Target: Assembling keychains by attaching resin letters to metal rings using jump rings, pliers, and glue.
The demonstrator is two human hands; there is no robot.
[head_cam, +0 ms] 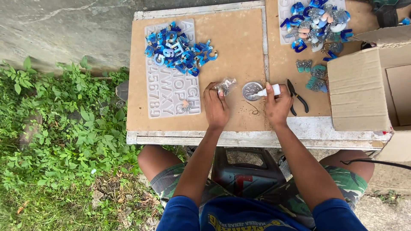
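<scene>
Pinching a clear glittery piece [225,85] in left hand [215,108] grip, right hand [277,107] grip closed on small white bottle [269,90], nozzle over round tin [251,90]

- Both forearms reached forward, roughly parallel, bare below blue sleeves
- Left hand [215,108] lay knuckles-up, fingers curled in a pinch at the tips
- Right hand [277,106] sat knuckles-up, fingers closed in a grip, thumb raised

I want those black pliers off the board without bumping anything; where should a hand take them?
Probably by the handles. The black pliers lie flat beside the right hand, handles toward the board's near edge, nose toward the resin pieces. Come from the near side.
</scene>
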